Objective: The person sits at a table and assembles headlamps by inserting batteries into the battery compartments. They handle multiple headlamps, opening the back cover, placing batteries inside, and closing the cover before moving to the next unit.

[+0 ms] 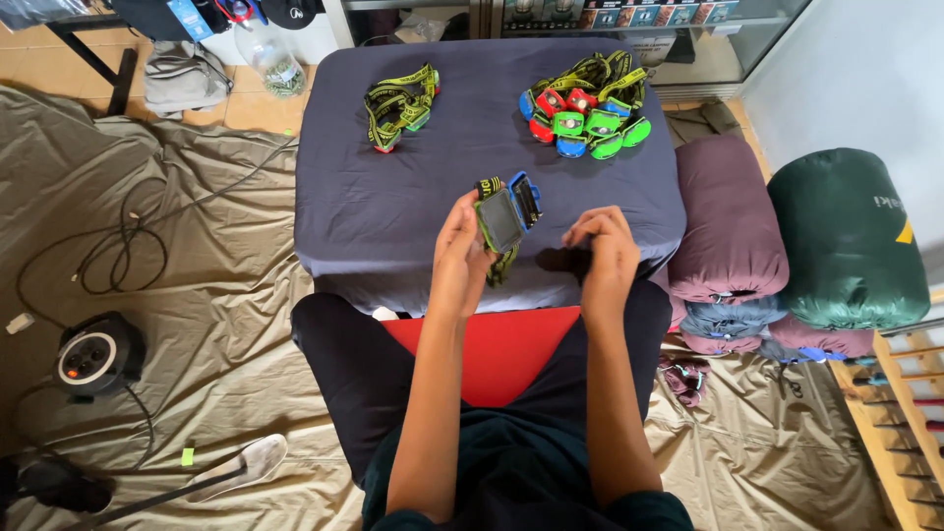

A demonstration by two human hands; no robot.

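My left hand (pixel 460 251) holds a small blue headlamp (pixel 507 214) with its back cover swung open, and its yellow-black strap hangs down between my hands. My right hand (pixel 602 248) is curled shut just to the right of the lamp, fingers pinched together; what it holds, if anything, is hidden. Both hands hover over the near edge of a table draped in a dark grey cloth (pixel 393 197). A pile of several red, green and blue headlamps (pixel 585 113) lies at the far right of the table. A smaller bunch of headlamps (pixel 398 106) lies at the far left.
A red stool seat (pixel 492 344) shows between my knees. Rolled sleeping bags, maroon (pixel 728 216) and green (pixel 846 236), lie to the right. A cable reel (pixel 93 354) and loose cords sit on the tan tarp (pixel 197 265) at left. A plastic bottle (pixel 267 57) stands behind the table.
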